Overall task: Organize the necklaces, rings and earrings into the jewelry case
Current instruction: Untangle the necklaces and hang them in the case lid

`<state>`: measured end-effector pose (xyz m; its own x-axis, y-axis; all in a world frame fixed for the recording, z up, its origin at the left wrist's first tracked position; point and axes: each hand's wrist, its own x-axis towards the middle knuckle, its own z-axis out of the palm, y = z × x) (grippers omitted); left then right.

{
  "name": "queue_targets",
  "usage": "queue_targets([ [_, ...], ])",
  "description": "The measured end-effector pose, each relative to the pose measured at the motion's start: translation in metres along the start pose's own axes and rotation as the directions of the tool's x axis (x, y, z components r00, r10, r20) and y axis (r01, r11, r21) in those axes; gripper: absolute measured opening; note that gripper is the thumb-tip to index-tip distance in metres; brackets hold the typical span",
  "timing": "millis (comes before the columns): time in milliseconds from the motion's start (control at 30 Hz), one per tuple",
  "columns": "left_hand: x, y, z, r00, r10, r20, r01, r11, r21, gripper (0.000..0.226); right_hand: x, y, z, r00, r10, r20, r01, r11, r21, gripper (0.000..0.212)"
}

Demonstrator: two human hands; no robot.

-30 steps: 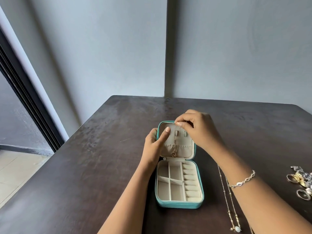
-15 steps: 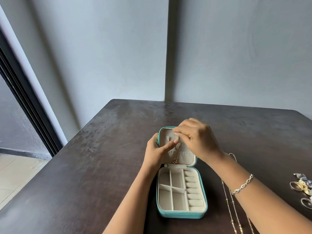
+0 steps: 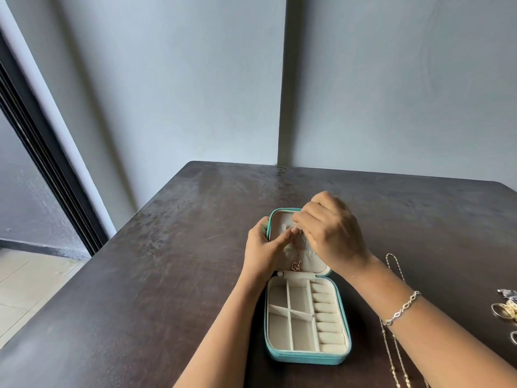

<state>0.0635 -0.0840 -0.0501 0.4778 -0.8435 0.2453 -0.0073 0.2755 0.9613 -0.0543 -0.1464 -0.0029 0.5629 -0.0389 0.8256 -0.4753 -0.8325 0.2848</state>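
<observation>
A teal jewelry case (image 3: 305, 355) lies open on the dark table, its cream tray divided into compartments and ring rolls. Its lid (image 3: 279, 219) stands up behind the tray. My left hand (image 3: 263, 252) grips the lid's left edge, thumb pressed on the lining. My right hand (image 3: 330, 233) pinches the top of a thin gold necklace (image 3: 296, 265) against the lid lining; its pendant hangs near the lid pocket. Two more chain necklaces (image 3: 393, 264) lie on the table to the right, partly under my right forearm. Rings and earrings (image 3: 506, 312) sit at the right edge.
The dark wooden table (image 3: 156, 275) stands in a corner against grey walls. A black-framed doorway and tiled floor (image 3: 25, 287) are at the left. I wear a silver bracelet (image 3: 401, 308) on my right wrist.
The view has shifted slightly, so the case sits lower in frame. My right hand's fingers have moved down the lid lining with the necklace. The left hand keeps hold of the lid.
</observation>
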Motion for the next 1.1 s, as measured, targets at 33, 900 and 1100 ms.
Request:
queue_targets([
  [33, 0.000, 0.000, 0.000, 1.000, -0.004, 0.002, 0.004, 1.000, -0.005, 0.063, -0.001, -0.001, 0.000, 1.000, 0.003, -0.014, -0.004, 1.000, -0.012, 0.018],
  [900, 0.000, 0.001, -0.002, 0.999, -0.033, 0.024, 0.033, 0.999, 0.009, 0.050, 0.007, 0.013, -0.011, 0.784, 0.402, 0.473, -0.594, 0.705, 0.387, 0.028],
  [1100, 0.000, 0.005, -0.001, 0.999, -0.044, 0.015, 0.045, 0.999, -0.004, 0.044, 0.006, 0.014, -0.011, 0.760, 0.390, 0.520, -0.626, 0.655, 0.424, 0.029],
])
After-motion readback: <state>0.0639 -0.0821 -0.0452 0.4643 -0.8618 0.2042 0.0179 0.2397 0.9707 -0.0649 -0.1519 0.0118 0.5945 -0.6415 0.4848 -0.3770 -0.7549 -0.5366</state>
